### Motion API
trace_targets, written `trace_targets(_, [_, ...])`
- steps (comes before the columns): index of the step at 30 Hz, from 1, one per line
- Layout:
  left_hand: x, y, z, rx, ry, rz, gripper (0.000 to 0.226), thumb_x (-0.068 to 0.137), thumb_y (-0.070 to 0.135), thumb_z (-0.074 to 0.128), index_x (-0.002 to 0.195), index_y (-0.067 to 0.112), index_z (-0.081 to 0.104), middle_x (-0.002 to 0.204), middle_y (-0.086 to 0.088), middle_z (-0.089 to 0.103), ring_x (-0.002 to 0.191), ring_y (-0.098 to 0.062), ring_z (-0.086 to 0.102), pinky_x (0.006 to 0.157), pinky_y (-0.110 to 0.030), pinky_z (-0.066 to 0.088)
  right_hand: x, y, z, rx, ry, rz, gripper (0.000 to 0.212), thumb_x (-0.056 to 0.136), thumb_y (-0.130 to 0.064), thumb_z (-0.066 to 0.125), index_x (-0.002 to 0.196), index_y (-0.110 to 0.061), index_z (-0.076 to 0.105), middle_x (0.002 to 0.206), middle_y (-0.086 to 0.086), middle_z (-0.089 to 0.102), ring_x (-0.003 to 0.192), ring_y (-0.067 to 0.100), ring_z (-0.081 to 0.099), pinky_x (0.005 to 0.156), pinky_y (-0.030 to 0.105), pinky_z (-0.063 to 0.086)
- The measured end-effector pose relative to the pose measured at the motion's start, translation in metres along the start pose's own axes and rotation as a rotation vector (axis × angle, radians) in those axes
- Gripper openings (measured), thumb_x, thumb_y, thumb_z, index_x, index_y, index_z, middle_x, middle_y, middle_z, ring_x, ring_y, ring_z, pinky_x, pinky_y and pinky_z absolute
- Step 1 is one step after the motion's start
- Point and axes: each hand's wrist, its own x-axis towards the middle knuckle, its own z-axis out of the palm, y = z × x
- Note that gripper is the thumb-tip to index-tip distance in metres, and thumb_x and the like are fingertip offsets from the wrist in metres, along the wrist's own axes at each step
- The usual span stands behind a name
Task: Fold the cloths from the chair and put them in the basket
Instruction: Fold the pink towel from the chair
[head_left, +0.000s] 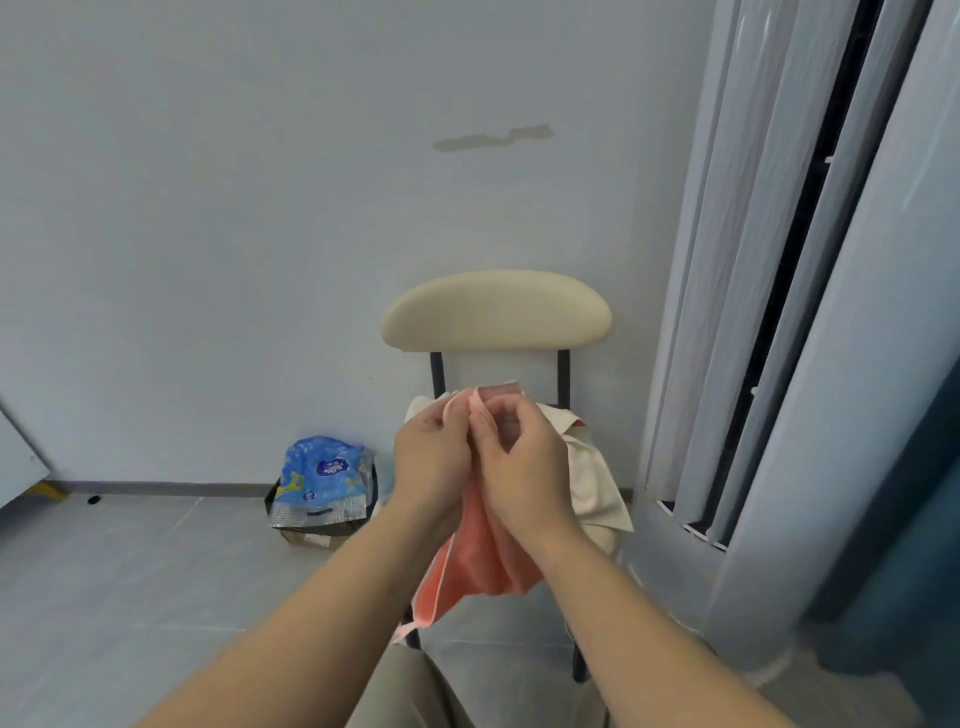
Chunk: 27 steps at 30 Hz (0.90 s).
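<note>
Over chair (496, 312), hands (431, 457) (524, 467) together on cloth (488, 561)

L hand (431, 457) & R hand (519, 467) raised close together, both pinching top edge of pink cloth (483, 561); rest hangs btwn forearms. Behind: chair (496, 312) w/ beige cloth (592, 478) heaped on seat. Floor left of chair: blue plastic pack (322, 478) atop dark box (311, 535). Curtain (831, 364) at right.

The blue plastic pack (324, 475) bears what looks like an "8"; its logo lettering is unreadable.
</note>
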Motion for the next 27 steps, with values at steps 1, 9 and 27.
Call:
trace_targets(1, [-0.003, 0.002, 0.0, -0.054, -0.013, -0.029, 0.024, 0.103, 0.016, 0.055, 0.102, 0.012, 0.079, 0.099, -0.014, 0.078, 0.094, -0.025, 0.075, 0.084, -0.036, 0.061, -0.002, 0.003, 0.002, 0.01, 0.004, 0.009, 0.014, 0.096, -0.039, 0.068, 0.09, -0.027, 0.068, 0.086, -0.012, 0.073, 0.083, 0.004, 0.07, 0.08, 0.034, 0.057])
trace_targets(9, [-0.004, 0.013, -0.008, -0.239, -0.137, -0.151, 0.041, 0.105, 0.032, 0.053, 0.105, -0.004, 0.072, 0.091, -0.019, 0.075, 0.08, -0.023, 0.075, 0.067, -0.027, 0.06, 0.004, 0.008, -0.005, 0.007, -0.135, 0.012, 0.021, 0.093, -0.021, 0.064, 0.107, -0.026, 0.08, 0.106, -0.011, 0.074, 0.102, 0.003, 0.067, 0.096, 0.034, 0.054])
trace_targets(27, [0.033, 0.027, -0.045, 0.845, -0.381, 0.511, 0.012, 0.106, 0.025, 0.049, 0.115, 0.03, 0.053, 0.106, 0.023, 0.061, 0.098, 0.001, 0.057, 0.082, -0.019, 0.042, 0.052, 0.013, -0.056, -0.341, -0.271, -0.013, 0.035, 0.078, -0.013, 0.061, 0.1, -0.039, 0.069, 0.12, -0.007, 0.047, 0.119, 0.015, 0.043, 0.105, 0.03, 0.037])
